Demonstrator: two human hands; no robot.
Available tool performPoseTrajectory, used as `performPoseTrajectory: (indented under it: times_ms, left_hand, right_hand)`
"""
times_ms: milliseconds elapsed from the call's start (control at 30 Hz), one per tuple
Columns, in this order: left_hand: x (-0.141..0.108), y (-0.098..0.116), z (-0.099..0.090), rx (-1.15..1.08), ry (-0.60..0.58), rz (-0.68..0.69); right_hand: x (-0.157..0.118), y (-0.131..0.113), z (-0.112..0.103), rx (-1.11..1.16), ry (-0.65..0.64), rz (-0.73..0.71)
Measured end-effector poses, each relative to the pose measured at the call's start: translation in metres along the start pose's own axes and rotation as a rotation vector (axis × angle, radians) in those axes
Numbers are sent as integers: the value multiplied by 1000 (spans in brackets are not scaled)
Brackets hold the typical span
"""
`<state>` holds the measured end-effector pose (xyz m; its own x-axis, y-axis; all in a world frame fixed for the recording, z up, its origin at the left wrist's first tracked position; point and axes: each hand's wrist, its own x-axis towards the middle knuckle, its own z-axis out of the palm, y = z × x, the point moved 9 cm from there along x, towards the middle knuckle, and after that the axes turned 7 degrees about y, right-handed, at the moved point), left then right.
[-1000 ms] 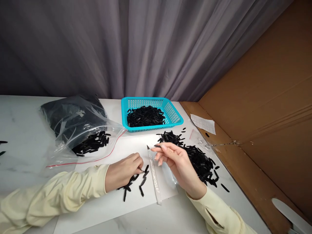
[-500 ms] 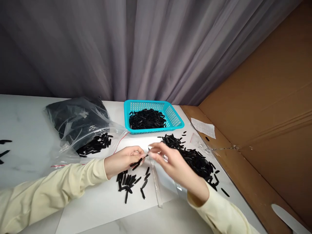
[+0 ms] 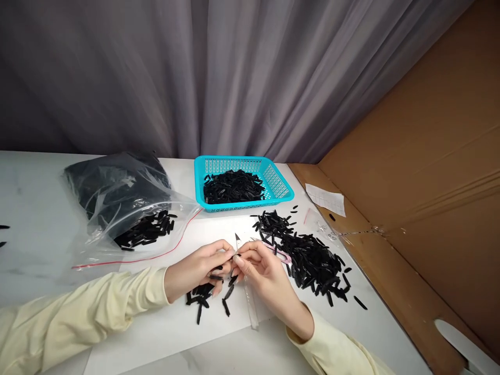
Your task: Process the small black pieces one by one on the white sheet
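My left hand [image 3: 203, 266] and my right hand [image 3: 260, 264] meet above a white sheet, fingertips pinched together around a small black strip [image 3: 236, 255]. More black strips [image 3: 216, 275] are tucked under the fingers of the left hand. Beneath the hands lies a loose group of the same strips [image 3: 200, 298]. A craft knife [image 3: 250, 302] with a clear handle rests on the sheet, its pointed blade showing beyond the fingertips and its middle partly hidden. Right of the right hand is a pair of pink thread snips [image 3: 282, 254], partly covered by strips.
A turquoise basket [image 3: 244, 207] holding black strips stands at the back. On the left, a clear zip bag [image 3: 117, 187] full of strips lies with its mouth toward me. A large heap of strips [image 3: 316, 260] spreads along the right, near a cardboard wall [image 3: 422, 182].
My right hand has come down and its fingers have closed against the left fingertips. The pink snips and the knife blade have come into sight. The camera view has shifted slightly.
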<state>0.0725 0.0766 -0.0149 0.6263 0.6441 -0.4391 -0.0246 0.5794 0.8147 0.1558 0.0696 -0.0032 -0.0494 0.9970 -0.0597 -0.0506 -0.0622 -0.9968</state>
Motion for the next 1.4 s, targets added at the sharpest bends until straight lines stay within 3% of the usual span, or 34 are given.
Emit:
performPoseTrajectory:
  times_ms: [200,300,400,600,1000,1133,1400]
  left_hand:
    - [4,-10,-8,-30,38,-95]
    - [6,-8,-14,9,71,-59]
    - [5,0,-18,144,101,108]
    - [-13,23,-22,503,227,588]
    - [-43,42,-7,765,299,1086]
    - [-48,44,-4,788,289,1152]
    - [-45,44,-2,837,282,1105]
  right_hand:
    - [0,2,-4,-57,28,-49]
    - [0,1,-6,-69,37,-63]
    - [-2,-8,-8,-130,61,-126]
    - [-6,-21,-10,-139,97,-215]
    - [-7,-8,-4,81,71,-59]
    - [-6,-4,-2,126,83,2]
    - [-8,-3,0,158,98,51]
